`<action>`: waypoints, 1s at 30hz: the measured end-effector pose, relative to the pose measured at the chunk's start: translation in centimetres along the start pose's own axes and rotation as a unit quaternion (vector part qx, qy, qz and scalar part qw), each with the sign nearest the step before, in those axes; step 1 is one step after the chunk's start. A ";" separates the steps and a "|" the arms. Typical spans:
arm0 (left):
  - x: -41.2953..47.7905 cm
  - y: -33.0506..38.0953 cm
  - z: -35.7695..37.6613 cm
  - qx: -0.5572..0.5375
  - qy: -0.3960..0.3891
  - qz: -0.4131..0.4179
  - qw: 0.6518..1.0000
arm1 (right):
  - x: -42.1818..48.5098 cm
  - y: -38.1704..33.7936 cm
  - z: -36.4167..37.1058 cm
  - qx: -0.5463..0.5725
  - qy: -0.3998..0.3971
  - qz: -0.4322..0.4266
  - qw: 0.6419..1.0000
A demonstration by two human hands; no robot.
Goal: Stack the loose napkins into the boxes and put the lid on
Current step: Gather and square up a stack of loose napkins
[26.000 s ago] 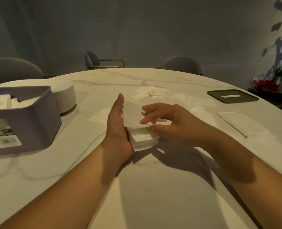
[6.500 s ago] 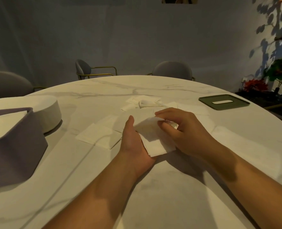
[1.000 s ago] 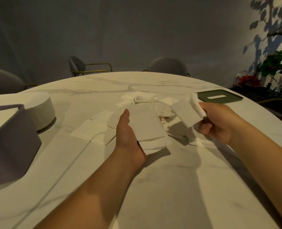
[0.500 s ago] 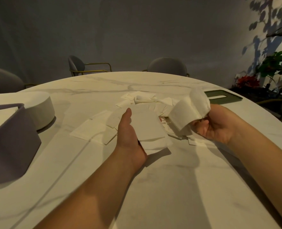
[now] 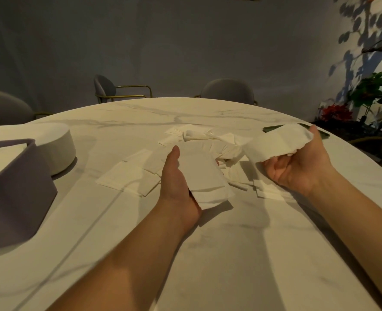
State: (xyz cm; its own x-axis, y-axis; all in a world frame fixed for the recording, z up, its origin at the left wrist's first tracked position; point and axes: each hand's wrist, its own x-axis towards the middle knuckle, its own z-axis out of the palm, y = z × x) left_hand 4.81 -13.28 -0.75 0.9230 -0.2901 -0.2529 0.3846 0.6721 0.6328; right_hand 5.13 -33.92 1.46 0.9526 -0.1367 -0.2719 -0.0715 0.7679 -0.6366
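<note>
My left hand [image 5: 176,182] holds a small stack of folded white napkins [image 5: 204,176] just above the table's middle, thumb along its left edge. My right hand [image 5: 297,162] is turned palm up to the right and holds one napkin [image 5: 277,142] that hangs partly unfolded over its fingers. Loose napkins [image 5: 129,176] lie scattered on the table beyond and between my hands. A purple box [image 5: 15,194] holding napkins stands at the left edge. The dark green lid [image 5: 273,128] lies far right, mostly hidden behind the raised napkin.
A round white container [image 5: 57,147] stands behind the purple box. The marble table [image 5: 208,254] is round, with chairs [image 5: 228,90] along its far side. Potted plants [image 5: 364,102] stand off the table's right edge.
My right hand has turned palm up and moved right, and the napkin in it has opened out from a folded shape. My left hand and its stack have stayed put.
</note>
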 end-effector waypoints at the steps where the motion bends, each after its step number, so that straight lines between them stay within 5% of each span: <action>1: 0.0 0.0 0.0 -0.004 0.003 0.003 1.000 | -0.1 0.1 0.0 0.001 0.010 -0.008 1.000; 10: 0.3 -0.1 -0.1 -0.002 -0.013 -0.015 1.000 | -2.3 0.1 1.5 -0.008 0.099 0.004 0.995; 14: 0.2 0.0 0.0 0.004 -0.009 -0.026 1.000 | -2.5 0.4 2.3 -0.142 0.115 -0.128 0.975; 17: 0.0 0.0 0.1 0.022 -0.005 -0.034 0.999 | -2.9 2.3 3.2 -0.345 0.078 -0.272 0.895; 21: 0.1 0.0 0.1 0.039 -0.011 -0.031 0.999 | -3.4 6.0 3.7 -0.523 -0.110 -0.405 0.742; 27: -0.2 0.2 0.3 0.011 -0.033 -0.018 0.999 | -1.9 7.4 3.7 -0.653 -0.178 -0.356 0.644; 30: -0.5 0.3 0.4 0.017 -0.040 -0.047 0.998 | -2.1 7.2 3.5 -0.666 -0.228 -0.294 0.647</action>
State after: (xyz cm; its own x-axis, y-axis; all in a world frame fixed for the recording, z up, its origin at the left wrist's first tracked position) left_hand 4.43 -13.22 -0.19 0.8779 -0.4055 -0.2548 0.4685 0.6164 0.6330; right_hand 3.68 -25.93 -0.02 0.8972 0.2719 0.3479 0.4409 -0.5936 -0.6732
